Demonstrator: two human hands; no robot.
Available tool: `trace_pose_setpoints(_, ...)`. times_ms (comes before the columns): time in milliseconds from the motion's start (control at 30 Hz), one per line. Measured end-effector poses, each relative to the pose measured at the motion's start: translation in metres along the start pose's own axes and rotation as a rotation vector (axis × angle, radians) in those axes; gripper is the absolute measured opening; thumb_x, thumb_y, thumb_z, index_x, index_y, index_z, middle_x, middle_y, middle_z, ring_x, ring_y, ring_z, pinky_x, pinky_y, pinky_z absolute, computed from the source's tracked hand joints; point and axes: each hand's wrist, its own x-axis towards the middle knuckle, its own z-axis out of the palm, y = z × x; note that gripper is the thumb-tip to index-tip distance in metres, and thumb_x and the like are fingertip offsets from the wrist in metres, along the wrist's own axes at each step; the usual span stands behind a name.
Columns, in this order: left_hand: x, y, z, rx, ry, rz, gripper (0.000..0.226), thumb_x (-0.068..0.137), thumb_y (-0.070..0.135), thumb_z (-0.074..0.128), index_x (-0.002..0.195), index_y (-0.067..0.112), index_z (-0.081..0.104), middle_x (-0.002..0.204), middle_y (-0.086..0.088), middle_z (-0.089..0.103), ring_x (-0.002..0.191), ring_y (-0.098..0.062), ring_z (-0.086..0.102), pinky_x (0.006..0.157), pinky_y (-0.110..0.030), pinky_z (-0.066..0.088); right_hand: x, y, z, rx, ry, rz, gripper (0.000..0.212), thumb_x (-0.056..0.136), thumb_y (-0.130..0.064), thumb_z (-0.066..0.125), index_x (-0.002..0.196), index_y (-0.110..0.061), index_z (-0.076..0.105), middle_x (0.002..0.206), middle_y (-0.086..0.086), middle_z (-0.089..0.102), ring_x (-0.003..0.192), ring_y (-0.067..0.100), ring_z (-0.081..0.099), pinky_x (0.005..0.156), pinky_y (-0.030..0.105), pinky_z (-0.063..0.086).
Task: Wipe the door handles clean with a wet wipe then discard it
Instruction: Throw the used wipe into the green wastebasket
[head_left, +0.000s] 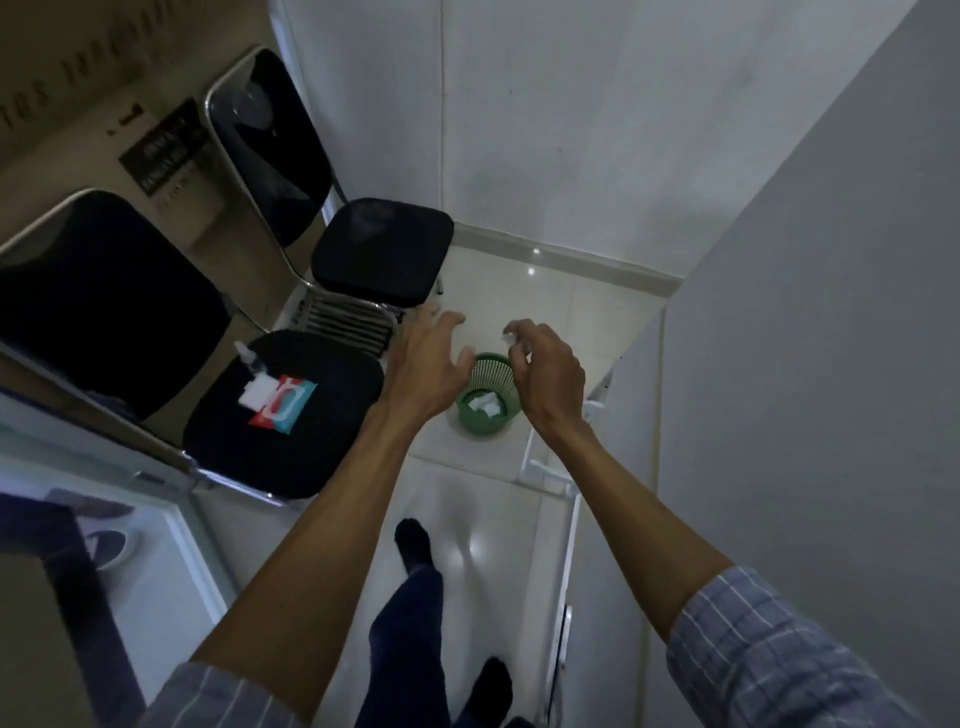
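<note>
Both hands reach over the green bin (485, 402); the left hand (423, 364) has fingers spread, the right hand (545, 371) curls, possibly pinching a wipe scrap (510, 338) (hard to tell). Crumpled wipes (483, 404) lie inside.

The green bin (485, 402) stands on open floor tile (550, 306) — free to reach from above; black chair seats (382, 249) crowd its left, a grey wall (810, 364) closes the right.
</note>
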Motion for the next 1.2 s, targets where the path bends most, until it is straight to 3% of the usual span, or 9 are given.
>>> trace_pose_setpoints(267,0.144,-0.026,0.024,0.015,-0.147,0.071,0.048,0.099,0.03,0.062,0.143,0.013,0.055,0.152,-0.013,0.044,0.133,-0.036,0.05,0.112,-0.047,0.044,0.113,0.034,0.041,0.03,0.033,0.101,0.008,0.1,-0.024,0.061,0.108,-0.022,0.064,0.101,-0.003,0.066,0.077,0.01,0.062,0.065,0.04,0.06)
trace_pose_setpoints(400,0.202,-0.03,0.036,0.022,-0.16,0.11,0.045,0.1,0.028,0.061,0.142,0.013,0.055,0.152,-0.01,0.044,0.132,-0.033,0.05,0.109,-0.047,0.046,0.153,0.05,0.065,0.081,0.04,0.149,0.018,0.1,-0.037,0.067,0.106,-0.022,0.06,0.105,-0.003,0.063,0.084,0.008,0.066,0.066,0.024,0.059)
trace_pose_setpoints(533,0.24,-0.049,0.07,0.034,-0.131,0.144,0.04,0.098,0.022,0.063,0.136,0.01,0.059,0.145,-0.011,0.05,0.123,-0.033,0.055,0.103,-0.045,0.048,0.168,0.081,0.108,0.14,-0.001,0.195,0.009,0.103,-0.014,0.062,0.106,-0.017,0.054,0.103,0.001,0.055,0.08,0.002,0.056,0.065,0.008,0.044)
trace_pose_setpoints(633,0.255,-0.079,0.12,0.056,-0.125,0.169,0.036,0.096,0.016,0.064,0.131,0.008,0.062,0.136,-0.013,0.055,0.12,-0.033,0.058,0.1,-0.048,0.049,0.164,0.12,0.158,0.164,-0.052,0.214,0.013,0.102,-0.006,0.057,0.106,-0.017,0.051,0.103,0.0,0.052,0.083,-0.001,0.053,0.064,0.012,0.044)
trace_pose_setpoints(767,0.268,-0.135,0.199,0.054,-0.23,0.142,0.027,0.099,0.016,0.058,0.124,0.01,0.062,0.125,-0.01,0.059,0.108,-0.029,0.059,0.088,-0.048,0.054,0.15,0.185,0.236,0.17,-0.145,0.212,0.016,0.101,-0.003,0.055,0.101,-0.017,0.048,0.1,0.001,0.05,0.083,0.018,0.053,0.067,0.038,0.051)
trace_pose_setpoints(833,0.273,-0.171,0.255,0.081,-0.29,0.134,0.027,0.099,0.017,0.056,0.125,0.009,0.062,0.122,-0.01,0.06,0.103,-0.029,0.06,0.083,-0.046,0.053,0.134,0.226,0.282,0.139,-0.208,0.187,0.015,0.101,-0.002,0.056,0.101,-0.016,0.05,0.099,0.001,0.05,0.083,0.02,0.054,0.067,0.043,0.053)
trace_pose_setpoints(1000,0.291,-0.216,0.348,0.131,-0.31,0.143,0.027,0.098,0.01,0.06,0.124,0.003,0.062,0.12,-0.017,0.062,0.101,-0.032,0.06,0.08,-0.042,0.051,0.113,0.302,0.349,0.058,-0.274,0.099,0.016,0.099,0.0,0.063,0.105,-0.01,0.053,0.104,0.007,0.055,0.077,0.019,0.057,0.055,0.04,0.057)
trace_pose_setpoints(1133,0.291,-0.262,0.428,0.091,-0.3,0.138,0.023,0.095,0.008,0.062,0.116,-0.001,0.064,0.114,-0.02,0.063,0.095,-0.034,0.061,0.073,-0.041,0.053,0.094,0.366,0.41,0.032,-0.333,0.104,0.02,0.1,0.0,0.062,0.118,-0.007,0.055,0.115,0.009,0.057,0.087,0.018,0.059,0.062,0.029,0.058)
trace_pose_setpoints(1200,0.291,-0.284,0.466,0.084,-0.282,0.146,0.022,0.096,0.009,0.063,0.114,-0.002,0.064,0.113,-0.021,0.064,0.094,-0.033,0.061,0.073,-0.036,0.05,0.088,0.394,0.443,0.036,-0.326,0.124,0.011,0.103,-0.002,0.057,0.112,-0.008,0.055,0.11,0.009,0.057,0.087,0.019,0.057,0.062,0.032,0.056)
